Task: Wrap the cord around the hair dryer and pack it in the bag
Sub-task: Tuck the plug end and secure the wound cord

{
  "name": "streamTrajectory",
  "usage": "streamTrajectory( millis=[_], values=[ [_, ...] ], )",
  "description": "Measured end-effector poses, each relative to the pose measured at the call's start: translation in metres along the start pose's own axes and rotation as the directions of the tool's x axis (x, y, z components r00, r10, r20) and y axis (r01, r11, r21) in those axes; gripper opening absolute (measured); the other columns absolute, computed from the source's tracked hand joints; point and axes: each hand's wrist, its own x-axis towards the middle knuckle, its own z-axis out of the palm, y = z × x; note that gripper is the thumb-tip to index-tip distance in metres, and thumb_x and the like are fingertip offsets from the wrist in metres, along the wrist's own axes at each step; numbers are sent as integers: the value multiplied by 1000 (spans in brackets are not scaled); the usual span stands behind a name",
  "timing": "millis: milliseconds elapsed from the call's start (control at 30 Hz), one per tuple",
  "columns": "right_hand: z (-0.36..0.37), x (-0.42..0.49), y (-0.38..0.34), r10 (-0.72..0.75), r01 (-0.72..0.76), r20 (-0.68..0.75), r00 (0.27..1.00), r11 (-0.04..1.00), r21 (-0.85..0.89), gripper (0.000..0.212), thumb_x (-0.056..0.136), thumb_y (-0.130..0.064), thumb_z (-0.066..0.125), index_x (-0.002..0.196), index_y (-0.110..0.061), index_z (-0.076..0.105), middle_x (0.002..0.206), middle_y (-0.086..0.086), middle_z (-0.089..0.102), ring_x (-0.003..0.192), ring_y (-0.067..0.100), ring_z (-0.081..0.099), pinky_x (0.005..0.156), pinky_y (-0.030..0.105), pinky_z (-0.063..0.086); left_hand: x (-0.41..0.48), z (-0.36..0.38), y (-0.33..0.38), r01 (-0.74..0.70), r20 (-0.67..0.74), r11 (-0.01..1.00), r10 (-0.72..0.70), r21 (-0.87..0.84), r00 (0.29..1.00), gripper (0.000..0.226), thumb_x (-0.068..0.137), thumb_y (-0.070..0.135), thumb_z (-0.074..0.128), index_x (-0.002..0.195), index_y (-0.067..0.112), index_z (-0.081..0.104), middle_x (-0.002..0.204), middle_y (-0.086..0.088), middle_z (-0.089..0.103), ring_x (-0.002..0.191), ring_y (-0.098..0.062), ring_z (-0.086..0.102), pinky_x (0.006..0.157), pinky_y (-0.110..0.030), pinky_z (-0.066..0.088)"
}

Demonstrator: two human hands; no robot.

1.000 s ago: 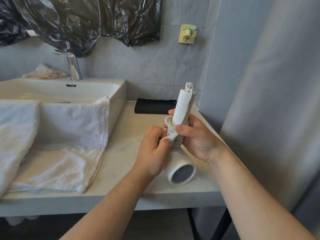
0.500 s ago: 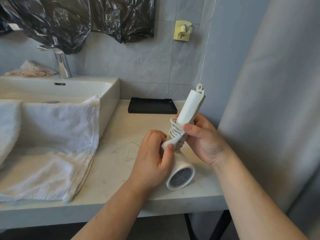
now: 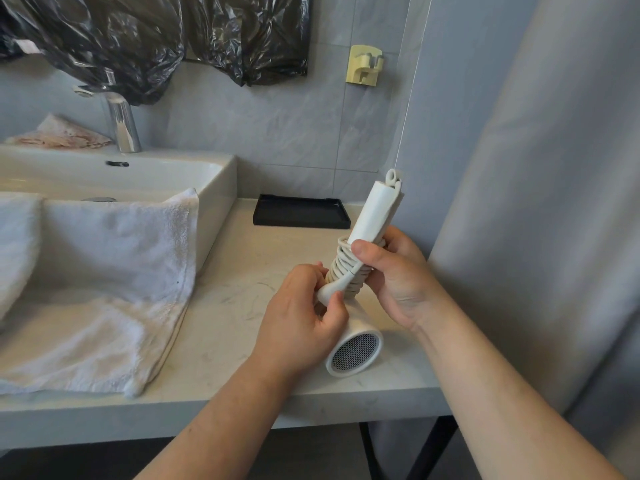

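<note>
A white hair dryer (image 3: 356, 344) is held above the counter, its grille end facing me and its handle (image 3: 375, 211) pointing up and away. The white cord (image 3: 344, 268) is coiled several times around the lower handle. My right hand (image 3: 398, 282) grips the handle over the coils, thumb pressing on top. My left hand (image 3: 304, 313) pinches the white plug end (image 3: 330, 289) of the cord against the dryer body. No bag for packing is visible.
A white sink (image 3: 114, 178) with a chrome tap (image 3: 121, 123) stands at the left, white towels (image 3: 104, 282) draped over its edge. A black tray (image 3: 299, 211) sits at the counter's back. Black plastic (image 3: 156, 39) hangs on the wall. A grey curtain (image 3: 536, 220) is at the right.
The dryer and both hands have shifted slightly right and its handle tilts more to the right. The left hand has drawn the plug end lower against the coils.
</note>
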Motion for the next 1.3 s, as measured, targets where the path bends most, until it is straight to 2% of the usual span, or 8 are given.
streamTrajectory(
  millis=[133, 333, 500, 733, 933, 1033, 1100, 1300],
  values=[
    [-9, -2, -14, 55, -29, 113, 992, 976, -217, 38, 71, -13, 70, 108, -6, 63, 96, 7, 69, 93, 23, 66, 84, 38, 53, 1, -1, 0, -19, 14, 1000, 18, 19, 1000, 30, 80, 44, 44, 88, 16, 50, 97, 1, 62, 85, -9, 51, 68, -22, 40],
    [-8, -4, -19, 33, 2, 87, 996, 925, -380, 38, 69, -19, 76, 106, -19, 65, 104, 7, 70, 100, 27, 68, 87, 40, 56, 1, -2, 0, -51, 39, 998, 50, 36, 998, 32, 86, 43, 39, 86, 14, 50, 96, 0, 58, 88, -15, 54, 71, -31, 41],
    [-6, -3, -20, 68, -40, 69, 995, 938, -343, 27, 71, -17, 72, 97, -22, 68, 98, 4, 72, 95, 23, 70, 86, 41, 56, 2, -2, -5, -103, 109, 993, 96, 59, 989, 48, 90, 57, 43, 90, 11, 55, 103, 2, 55, 94, -14, 55, 73, -32, 44],
    [4, -1, -14, 27, -22, 7, 1000, 919, -394, 33, 62, -26, 80, 92, -21, 67, 91, -3, 73, 87, 15, 69, 79, 34, 54, 2, -2, -1, -88, 42, 996, 87, 3, 995, 32, 86, 45, 49, 81, 14, 55, 91, 7, 52, 80, -8, 53, 69, -25, 43],
    [-6, 3, -16, 129, -108, 126, 984, 981, -160, 31, 63, -15, 78, 93, -15, 70, 88, 3, 69, 85, 19, 67, 74, 32, 54, 4, -6, -5, -12, 88, 980, 30, -198, 996, 37, 82, 45, 53, 73, 11, 64, 97, 3, 62, 110, -1, 56, 84, -12, 41],
    [-11, 3, -14, 150, -140, 186, 971, 988, -65, 47, 54, -18, 86, 98, -15, 70, 93, 7, 67, 85, 19, 68, 74, 34, 55, 5, -4, -7, -12, 94, 970, 36, -244, 995, 34, 82, 44, 54, 70, 14, 64, 99, 3, 64, 113, 0, 55, 86, -11, 40],
    [-8, 3, -14, 147, -135, 166, 975, 988, -76, 44, 65, -10, 74, 107, -14, 65, 91, 6, 64, 81, 18, 68, 72, 35, 54, 6, -4, -9, -12, 95, 959, 41, -282, 995, 35, 83, 42, 54, 70, 11, 64, 100, 0, 63, 110, -2, 56, 86, -12, 40],
    [4, 9, -8, 72, -58, 97, 993, 988, -145, 35, 65, -13, 78, 97, -14, 65, 80, 0, 63, 80, 21, 62, 81, 43, 52, 4, -5, -8, -10, 159, 954, 61, -299, 985, 19, 83, 41, 54, 65, 38, 57, 104, 1, 58, 102, -6, 59, 85, -14, 41]
  ],
)
